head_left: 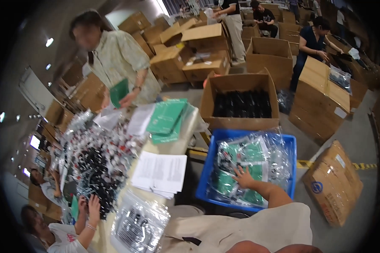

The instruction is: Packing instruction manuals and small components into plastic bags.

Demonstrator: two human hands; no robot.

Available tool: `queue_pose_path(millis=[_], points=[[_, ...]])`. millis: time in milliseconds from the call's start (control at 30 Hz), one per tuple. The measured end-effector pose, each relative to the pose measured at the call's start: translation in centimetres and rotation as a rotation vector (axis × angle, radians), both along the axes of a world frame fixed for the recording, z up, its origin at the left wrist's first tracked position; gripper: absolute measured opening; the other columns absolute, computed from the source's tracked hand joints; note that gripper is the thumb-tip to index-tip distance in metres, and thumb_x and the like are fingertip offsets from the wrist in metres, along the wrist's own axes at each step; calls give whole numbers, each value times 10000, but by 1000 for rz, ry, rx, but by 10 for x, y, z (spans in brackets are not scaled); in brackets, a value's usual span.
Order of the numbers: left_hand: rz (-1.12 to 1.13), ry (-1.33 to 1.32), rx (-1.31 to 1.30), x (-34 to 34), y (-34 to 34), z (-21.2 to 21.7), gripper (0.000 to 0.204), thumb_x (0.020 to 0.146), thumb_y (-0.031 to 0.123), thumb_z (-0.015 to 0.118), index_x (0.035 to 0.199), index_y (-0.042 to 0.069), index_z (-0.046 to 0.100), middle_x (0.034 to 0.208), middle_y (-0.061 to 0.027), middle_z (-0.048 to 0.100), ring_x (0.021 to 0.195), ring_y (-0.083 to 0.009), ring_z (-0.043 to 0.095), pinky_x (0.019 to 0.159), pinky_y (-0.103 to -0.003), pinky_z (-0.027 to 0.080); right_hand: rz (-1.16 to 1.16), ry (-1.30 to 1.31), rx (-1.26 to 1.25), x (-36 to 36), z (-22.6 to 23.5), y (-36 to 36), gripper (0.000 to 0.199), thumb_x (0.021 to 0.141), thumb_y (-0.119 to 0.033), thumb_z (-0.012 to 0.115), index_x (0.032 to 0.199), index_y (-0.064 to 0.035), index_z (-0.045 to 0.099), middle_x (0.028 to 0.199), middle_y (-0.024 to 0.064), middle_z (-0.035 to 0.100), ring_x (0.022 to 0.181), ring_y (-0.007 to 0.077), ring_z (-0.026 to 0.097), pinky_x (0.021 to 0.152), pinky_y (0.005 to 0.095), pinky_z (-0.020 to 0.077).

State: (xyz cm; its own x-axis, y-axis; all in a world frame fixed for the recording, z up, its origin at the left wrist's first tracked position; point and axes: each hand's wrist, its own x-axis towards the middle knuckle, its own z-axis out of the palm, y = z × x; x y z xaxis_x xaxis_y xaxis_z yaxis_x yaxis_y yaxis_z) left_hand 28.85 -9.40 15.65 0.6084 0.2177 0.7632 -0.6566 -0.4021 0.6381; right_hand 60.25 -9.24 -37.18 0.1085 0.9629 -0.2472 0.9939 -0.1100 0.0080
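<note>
My right hand [243,178] reaches in from the right, fingers spread, over the packed bags in a blue bin [203,181]. Its fingertips seem to rest on a clear plastic bag [253,154] with green sheets and small dark parts inside. Nothing is gripped in it. Several such bags fill the bin, their loose clear film puffing up at the right side. My left hand does not show; only bare skin [251,247] appears at the lower edge, and I cannot tell which part of me it is.
Left of the bin, a table bears white printed sheets [159,173], green booklets [166,118], clear bags [139,221] and a heap of small bagged parts [101,168]. An opened carton [240,123] of black items stands beyond the bin; a taped carton [335,183] lies right. Co-workers stand around the table.
</note>
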Motion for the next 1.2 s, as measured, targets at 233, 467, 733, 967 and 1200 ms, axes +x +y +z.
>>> queue_pose_path(millis=[233,467,733,967,1200], points=[[413,447,-87,-23,-15,-8,264,839,123,538,1082,21,558,1099,-177,519,840,-288,572,708,-365,477,-165,202,-29,25,-44,-60,639,775,-544,539,1346,-334,343,1499,69,35,1343,425,42,964,712,94],[742,972,231,-48,49,-84,461,789,89,587,1215,-14,445,1272,-220,418,1051,-319,516,848,-365,452,-292,347,-316,25,-2,-32,730,748,-610,510,1365,-257,340,1489,148,31,1345,427,24,983,690,69],[1508,1154,498,-156,94,-193,563,809,282,594,1238,-38,417,1306,-314,326,1170,-464,352,989,-497,276,-522,347,-236,17,-32,-110,783,748,-601,547,1355,-143,361,1480,140,107,1344,411,55,968,661,183],[1636,1056,461,-162,117,-224,491,776,276,623,1181,31,491,1243,-232,431,1141,-401,393,963,-485,299,87,355,-316,86,28,6,543,787,-554,529,897,-38,656,850,183,646,795,347,618,731,429,471],[1809,977,316,-137,125,-217,490,800,367,609,1088,-15,500,1226,-222,429,1169,-400,373,954,-574,260,191,1484,-387,-106,299,96,182,887,-168,550,950,1,579,710,40,576,670,105,564,607,231,462]])
